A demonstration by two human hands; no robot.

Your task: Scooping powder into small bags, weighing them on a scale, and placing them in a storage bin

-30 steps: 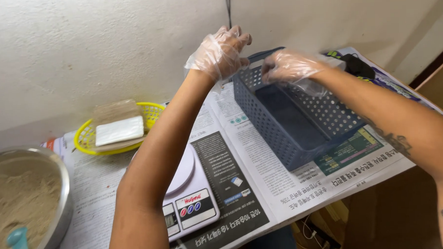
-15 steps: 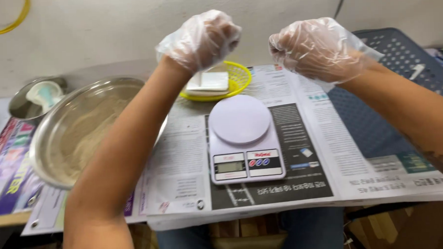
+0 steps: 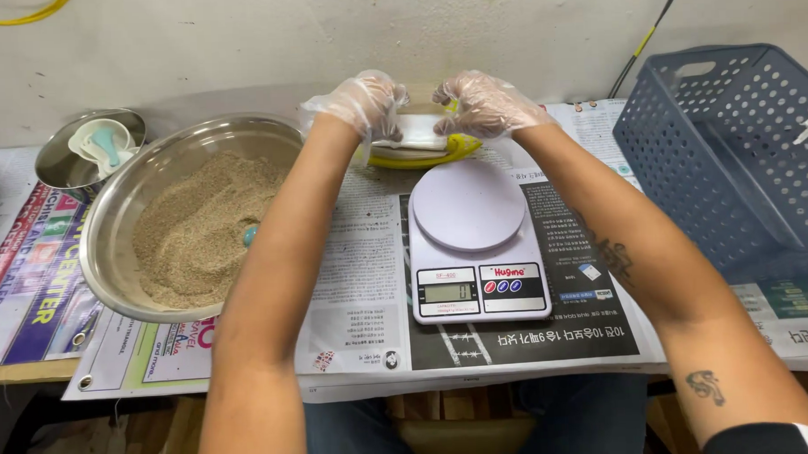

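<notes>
Head view: a table (image 3: 33,372) against a pale wall is covered in newspaper (image 3: 360,255). The largest thing on it is a blue plastic basket (image 3: 732,144) with a perforated wall, standing at the right edge. At the left sits a wide steel bowl (image 3: 108,219) holding a heap of tan grain, with a small blue scoop half buried in it. Behind that bowl, near the wall, is a smaller steel bowl (image 3: 61,158) with pale measuring spoons inside. In the middle lies a white kitchen scale (image 3: 472,242), its round plate bare.

Just behind the scale, a yellow tray (image 3: 437,154) holds a white stack of flat bags (image 3: 419,132). Both hands wear thin clear gloves and meet over this stack. The left hand (image 3: 360,108) has its fingers curled and pinching the stack's left end. The right hand (image 3: 485,103) has its fingers bent down, pinching the right end. The stack rests in the tray, between the two hands, well apart from the basket.
</notes>
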